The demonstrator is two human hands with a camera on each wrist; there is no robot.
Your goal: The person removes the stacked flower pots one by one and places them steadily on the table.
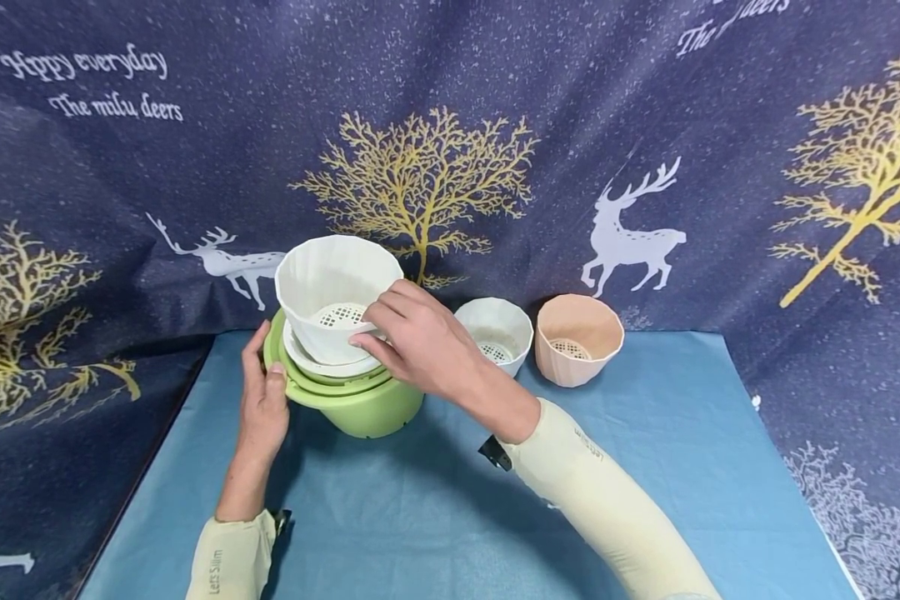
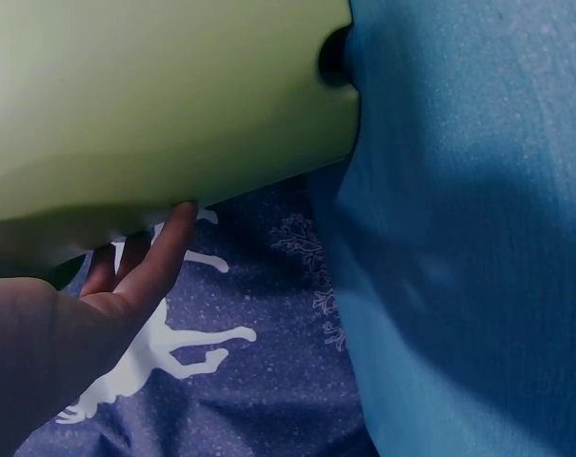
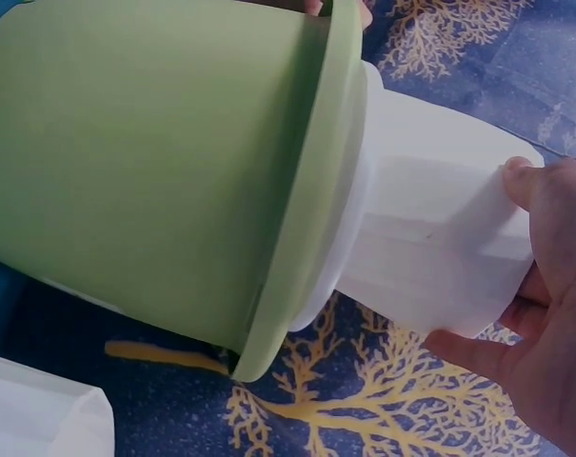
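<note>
A white faceted flower pot (image 1: pixel 311 283) with a grid of holes in its base sits tilted in the mouth of a larger green flower pot (image 1: pixel 371 415). Between the two shows a round white rim (image 3: pixel 343 228). My right hand (image 1: pixel 423 337) pinches the white pot's edge, thumb outside and fingertips over the rim. At the left side, my left hand (image 1: pixel 261 408) holds the green pot's rim, its thumb lying on top. Seen from the left wrist, the fingers (image 2: pixel 159 262) press against the green pot's side.
Right of the green pot, another white faceted pot (image 1: pixel 501 315) and a pink faceted pot (image 1: pixel 579 323) stand near the back edge of the blue-covered table (image 1: pixel 405 533). Behind the table hangs a dark blue cloth (image 1: pixel 450 67) with deer and trees.
</note>
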